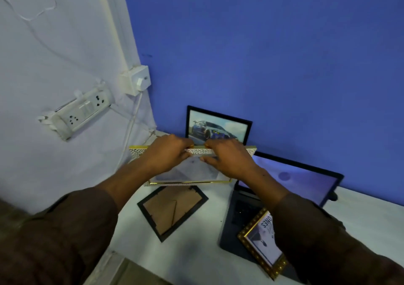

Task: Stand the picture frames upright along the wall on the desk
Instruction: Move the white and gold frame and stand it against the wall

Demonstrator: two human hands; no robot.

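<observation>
A white-and-gold picture frame (196, 176) is held above the white desk (196, 252). My left hand (167, 155) and my right hand (227, 157) both grip its top edge near the middle. Behind it a black frame with a car picture (218, 125) stands upright against the blue wall. A black frame (172, 211) lies face down on the desk, its brown backing showing. A gold ornate frame (261, 244) lies on the laptop's keyboard, partly hidden by my right sleeve.
An open laptop (293, 177) sits on the desk to the right, its screen lit. On the white side wall to the left are a socket strip (83, 111) and a plugged-in adapter (136, 80) with a cable hanging down to the desk corner.
</observation>
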